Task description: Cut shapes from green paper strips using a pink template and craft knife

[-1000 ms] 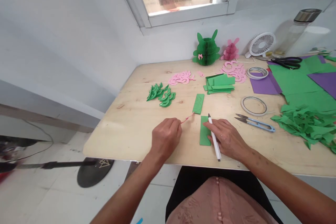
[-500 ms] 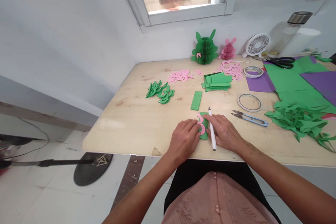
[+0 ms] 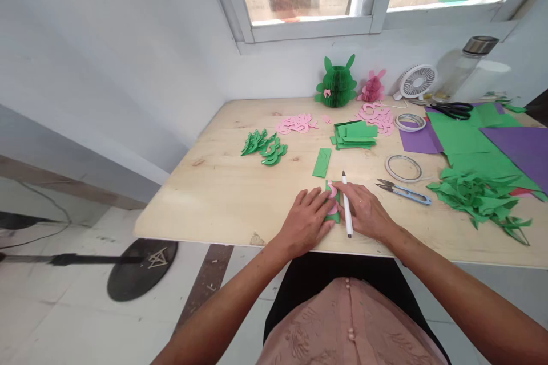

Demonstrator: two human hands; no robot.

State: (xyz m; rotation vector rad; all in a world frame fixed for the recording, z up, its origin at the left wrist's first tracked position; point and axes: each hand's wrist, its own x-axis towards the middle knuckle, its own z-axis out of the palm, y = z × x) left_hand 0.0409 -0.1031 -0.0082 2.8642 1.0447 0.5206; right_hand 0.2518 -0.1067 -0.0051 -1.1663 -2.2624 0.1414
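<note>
A green paper strip (image 3: 336,218) lies near the table's front edge, with a curvy pink paper cutout (image 3: 333,188) on top. My left hand (image 3: 305,222) rests flat from the left, its fingertips over the strip and the cutout, partly hiding them. My right hand (image 3: 366,210) holds a white marker pen (image 3: 347,214), dark tip pointing away from me. The fingertips of that hand also touch the right side of the cutout. Just beyond is another green strip (image 3: 322,162) with a curved outline drawn on it.
Green cutouts (image 3: 273,153) and pink cutouts (image 3: 296,124) lie left of stacked green strips (image 3: 355,134). To the right are blue thread snips (image 3: 405,191), tape rolls (image 3: 403,168), green scraps (image 3: 475,194) and black scissors (image 3: 451,110). Paper figures (image 3: 337,85) and a fan (image 3: 418,81) stand behind.
The pink cutout has shifted right, further onto the green strip. My left fingers have spread and reached over it. The pen stays in my right hand, and the view has tilted slightly.
</note>
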